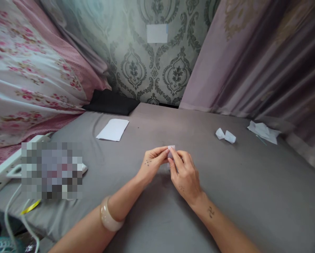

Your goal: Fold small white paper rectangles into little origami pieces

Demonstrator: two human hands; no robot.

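Both hands meet over the grey fabric surface [157, 211]. My left hand [152, 164] and my right hand [185, 175] pinch a small folded piece of white paper [171, 150] between their fingertips, and the fingers hide most of it. A cream bangle [110, 214] circles my left wrist. Farther off, a flat sheet of white paper [112, 129] lies to the left of my hands. To the right lie two small folded white paper shapes [225, 136] and a crumpled white paper scrap [264, 131].
A black cushion [111, 102] sits against the patterned wall [157, 59] at the far edge. Floral bedding [28, 70] rises on the left and a mauve curtain [252, 59] on the right. White cables [12, 218] and a blurred patch [52, 170] lie at the lower left.
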